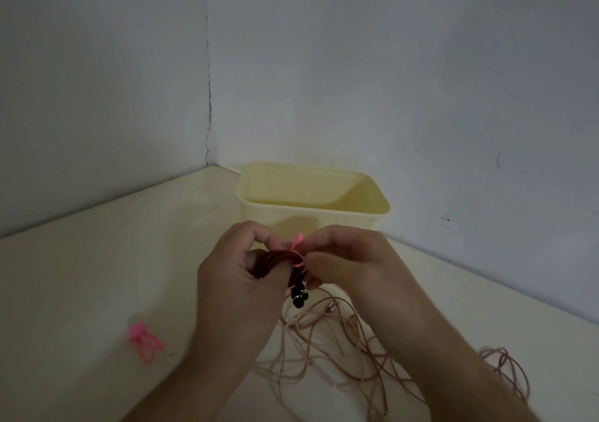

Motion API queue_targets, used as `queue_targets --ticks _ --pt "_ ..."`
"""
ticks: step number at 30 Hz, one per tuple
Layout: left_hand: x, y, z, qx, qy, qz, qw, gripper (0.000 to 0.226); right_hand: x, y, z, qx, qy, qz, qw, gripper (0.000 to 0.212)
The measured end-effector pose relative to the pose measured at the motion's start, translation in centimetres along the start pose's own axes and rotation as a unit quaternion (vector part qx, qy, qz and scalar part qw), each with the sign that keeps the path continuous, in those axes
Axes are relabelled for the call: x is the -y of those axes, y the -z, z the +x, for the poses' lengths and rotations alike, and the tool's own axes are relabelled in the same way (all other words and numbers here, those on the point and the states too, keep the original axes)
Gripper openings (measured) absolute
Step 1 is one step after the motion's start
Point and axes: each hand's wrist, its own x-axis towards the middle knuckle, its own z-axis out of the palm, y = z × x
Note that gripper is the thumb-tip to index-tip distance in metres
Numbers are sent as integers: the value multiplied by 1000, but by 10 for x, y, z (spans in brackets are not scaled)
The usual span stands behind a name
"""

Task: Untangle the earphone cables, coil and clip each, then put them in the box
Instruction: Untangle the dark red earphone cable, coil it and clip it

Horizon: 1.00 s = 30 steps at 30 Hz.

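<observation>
My left hand [233, 269] grips a coiled dark red earphone cable [275, 259] in front of the cream box [311, 223]. Black earbuds [299, 298] dangle below the coil. My right hand [343, 259] pinches a pink clip [296, 248] that wraps round the coil's right side. Loose pale pink earphone cable [327, 340] lies tangled on the table beneath my hands. A second pink clip [144, 340] lies on the table at the left.
The open box stands in the corner where two grey walls meet. More pink cable [505, 369] loops at the right, near the table edge. The cream table [97, 275] stretches to the left.
</observation>
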Motion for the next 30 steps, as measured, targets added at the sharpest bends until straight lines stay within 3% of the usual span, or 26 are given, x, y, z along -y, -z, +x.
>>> queue_targets --ticks 5,13,30 --pt "-1 0 1 -2 36 12 999 26 -4 -9 -3 -19 21 -129 991 17" --pt "-2 -3 1 75 75 -8 994 26 -7 -6 -3 -88 26 -197 976 22" --pt "2 -4 7 69 106 -95 987 5 -13 -2 4 -114 -3 -95 989 14"
